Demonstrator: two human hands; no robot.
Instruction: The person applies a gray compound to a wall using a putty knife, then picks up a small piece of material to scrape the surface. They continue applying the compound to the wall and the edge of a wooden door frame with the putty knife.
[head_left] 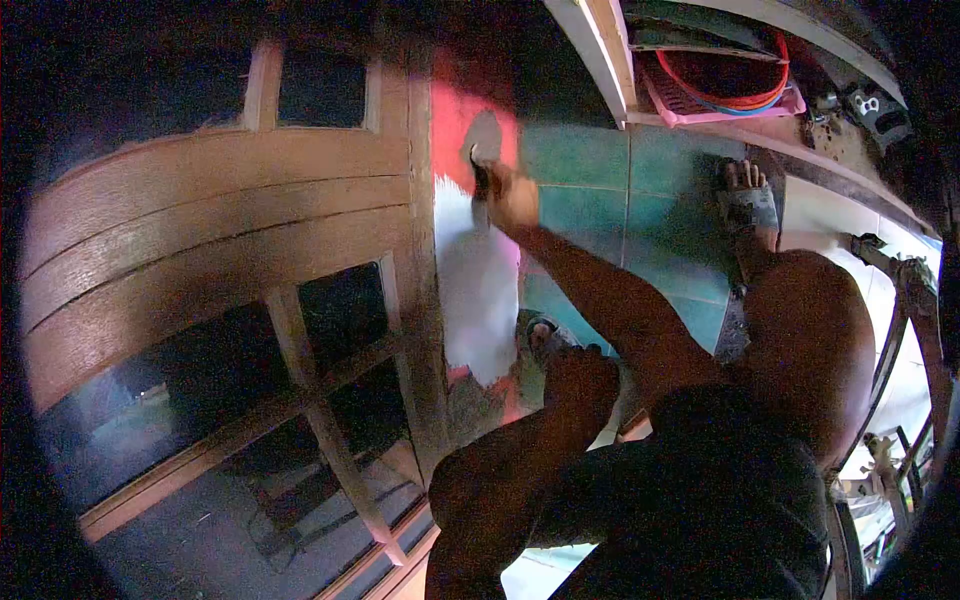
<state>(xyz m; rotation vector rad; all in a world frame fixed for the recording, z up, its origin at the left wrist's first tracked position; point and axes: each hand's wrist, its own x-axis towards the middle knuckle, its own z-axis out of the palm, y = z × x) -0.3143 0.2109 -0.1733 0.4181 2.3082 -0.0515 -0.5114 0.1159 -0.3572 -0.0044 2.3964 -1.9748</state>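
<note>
My right hand (512,198) reaches out, its fingers closed round a dark-handled paintbrush (481,182). The pale brush tip is against the red part of a narrow wall strip (460,125), just above a broad patch of white paint (478,300) with ragged edges. Shadows of the hand and brush fall on the strip. Lower down, in dim light, my left hand (580,375) is bent in and closed at a small round greyish container (545,338); its contents are too dark to make out.
A brown wooden frame with dark glass panes (220,230) borders the strip on the left. Green tiles (575,155) lie on its right. My bent knee (810,340) and sandalled foot (748,205) are at the right. A pink basket (690,105) stands on a shelf at upper right.
</note>
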